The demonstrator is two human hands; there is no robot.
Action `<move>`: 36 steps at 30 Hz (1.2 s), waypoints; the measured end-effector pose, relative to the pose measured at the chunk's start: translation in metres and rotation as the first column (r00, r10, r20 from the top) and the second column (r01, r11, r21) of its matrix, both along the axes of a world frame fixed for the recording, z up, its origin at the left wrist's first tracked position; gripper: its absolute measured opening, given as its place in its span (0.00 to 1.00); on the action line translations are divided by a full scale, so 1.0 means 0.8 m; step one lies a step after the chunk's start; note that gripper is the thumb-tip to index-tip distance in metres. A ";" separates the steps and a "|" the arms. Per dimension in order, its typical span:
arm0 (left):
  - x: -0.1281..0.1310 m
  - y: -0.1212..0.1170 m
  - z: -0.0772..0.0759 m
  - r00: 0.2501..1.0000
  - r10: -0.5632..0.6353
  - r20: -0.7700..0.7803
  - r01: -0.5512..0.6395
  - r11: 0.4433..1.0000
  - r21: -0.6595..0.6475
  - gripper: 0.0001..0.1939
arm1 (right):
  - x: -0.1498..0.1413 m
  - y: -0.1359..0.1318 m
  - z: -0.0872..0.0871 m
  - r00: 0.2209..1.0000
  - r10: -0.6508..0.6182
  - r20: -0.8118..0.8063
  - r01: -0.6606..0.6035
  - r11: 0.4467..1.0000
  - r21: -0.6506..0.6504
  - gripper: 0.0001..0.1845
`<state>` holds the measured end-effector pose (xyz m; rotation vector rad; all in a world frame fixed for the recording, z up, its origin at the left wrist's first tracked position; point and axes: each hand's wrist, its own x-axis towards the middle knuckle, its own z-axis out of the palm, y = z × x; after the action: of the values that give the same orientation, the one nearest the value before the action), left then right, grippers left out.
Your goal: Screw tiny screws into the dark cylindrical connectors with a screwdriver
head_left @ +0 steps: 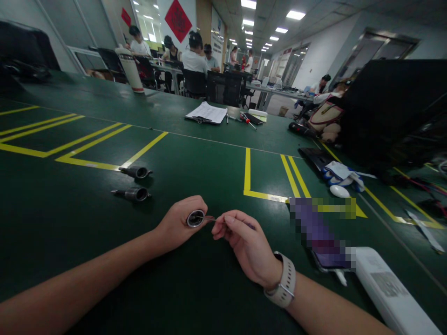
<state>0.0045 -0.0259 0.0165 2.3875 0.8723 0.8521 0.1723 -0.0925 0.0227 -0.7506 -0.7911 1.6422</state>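
My left hand [183, 223] is wrapped round a dark cylindrical metal part [195, 218], its round open end facing me. From that end a thin strip or rod runs across to my right hand [244, 242], whose thumb and fingertips pinch it. Whether the thin piece is a tool or belongs to the part is too small to tell. Two similar dark metal cylinders with narrow stems, an upper one [137, 172] and a lower one [132, 193], lie on the green table [174, 298] beyond my left hand. A pale watch strap [284, 281] circles my right wrist.
To the right lie a phone [319, 237] and a white box-shaped device [387, 284]. Beyond them are a white oval object [339, 191] and a blue-white cloth or glove [344, 174]. A clipboard [206, 113], a red-handled screwdriver [247, 120] and a tall cup [131, 70] stand farther back.
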 end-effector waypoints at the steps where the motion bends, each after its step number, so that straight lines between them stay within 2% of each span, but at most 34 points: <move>1: 0.000 0.000 0.000 1.000 -0.008 0.000 0.008 1.000 0.003 0.10 | 0.000 0.000 0.000 1.000 -0.002 -0.003 0.002 1.000 0.000 0.07; 7: -0.002 0.002 -0.003 0.999 -0.003 -0.038 0.004 1.000 0.020 0.08 | 0.001 -0.004 -0.003 0.980 -0.101 0.173 0.083 0.990 0.110 0.07; 10: -0.002 0.002 -0.004 0.998 0.007 -0.058 -0.005 1.000 0.018 0.08 | 0.002 -0.005 -0.004 0.970 -0.101 0.222 0.070 0.987 0.144 0.07; 18: -0.001 0.001 -0.001 0.997 0.012 -0.072 -0.011 1.000 0.024 0.09 | 0.003 0.002 -0.001 1.000 -0.003 0.016 0.003 1.000 -0.024 0.08; 24: 0.000 -0.001 0.002 0.998 0.009 -0.067 -0.009 1.000 0.002 0.09 | 0.003 0.005 -0.003 0.998 0.019 -0.059 -0.023 0.997 -0.077 0.07; 26: 0.000 -0.001 0.001 0.997 0.018 -0.072 -0.018 1.000 0.006 0.09 | 0.002 0.003 -0.003 1.000 -0.027 -0.012 0.026 0.999 -0.043 0.08; 29: 0.001 -0.002 0.002 0.995 0.046 -0.083 -0.046 0.999 0.001 0.09 | 0.002 -0.002 -0.003 0.977 -0.133 0.164 0.120 0.989 0.085 0.08; 31: 0.001 -0.003 0.002 0.995 0.058 -0.084 -0.059 0.998 -0.006 0.09 | 0.002 -0.006 -0.003 0.945 -0.174 0.277 0.132 0.978 0.164 0.08; 33: 0.002 -0.003 0.002 0.995 0.064 -0.078 -0.065 0.998 -0.011 0.09 | 0.001 -0.008 -0.003 0.930 -0.162 0.330 0.100 0.975 0.196 0.08; 36: 0.002 -0.003 0.002 0.997 0.053 -0.064 -0.054 0.998 -0.016 0.10 | 0.000 -0.007 -0.002 0.949 -0.095 0.299 0.050 0.986 0.156 0.08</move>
<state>0.0062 -0.0284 0.0184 2.3972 0.9686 0.7896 0.1723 -0.0981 0.0212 -0.9302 -1.0792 1.4010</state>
